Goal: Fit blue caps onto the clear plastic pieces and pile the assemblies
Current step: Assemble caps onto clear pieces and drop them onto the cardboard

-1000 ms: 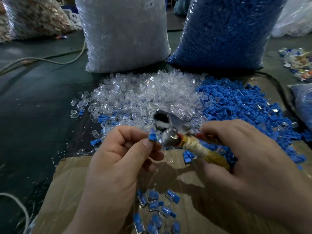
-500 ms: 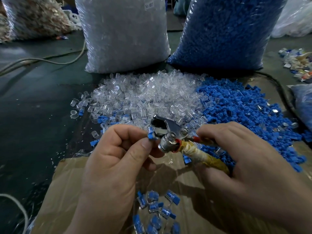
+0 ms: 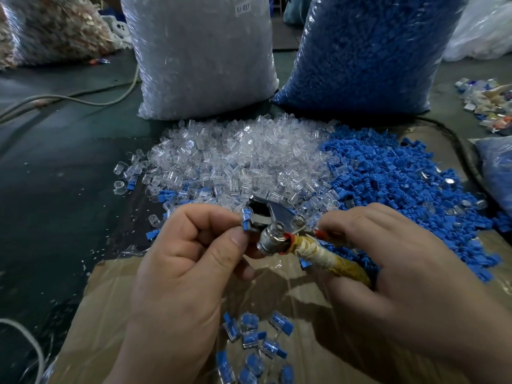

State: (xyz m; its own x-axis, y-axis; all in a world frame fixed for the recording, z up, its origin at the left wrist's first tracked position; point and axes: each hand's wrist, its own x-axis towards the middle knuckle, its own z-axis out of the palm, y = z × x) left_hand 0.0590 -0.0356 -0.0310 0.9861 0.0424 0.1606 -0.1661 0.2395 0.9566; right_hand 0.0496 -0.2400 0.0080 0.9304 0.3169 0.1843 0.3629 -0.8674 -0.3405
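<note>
Table (image 3: 55, 176), 2 heaps (image 3: 235, 156) — left hand (image 3: 188, 259) pinches 1 cap (image 3: 246, 220), right hand (image 3: 401, 273) 1 tool (image 3: 277, 239)

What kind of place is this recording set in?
Probably a small factory or workshop doing hand assembly. A sack of clear pieces and a sack of blue caps stand behind loose heaps of both; finished assemblies lie piled on cardboard.

L hand (image 3: 181, 261) pinching, R hand (image 3: 410, 275) gripping, both curled.
</note>
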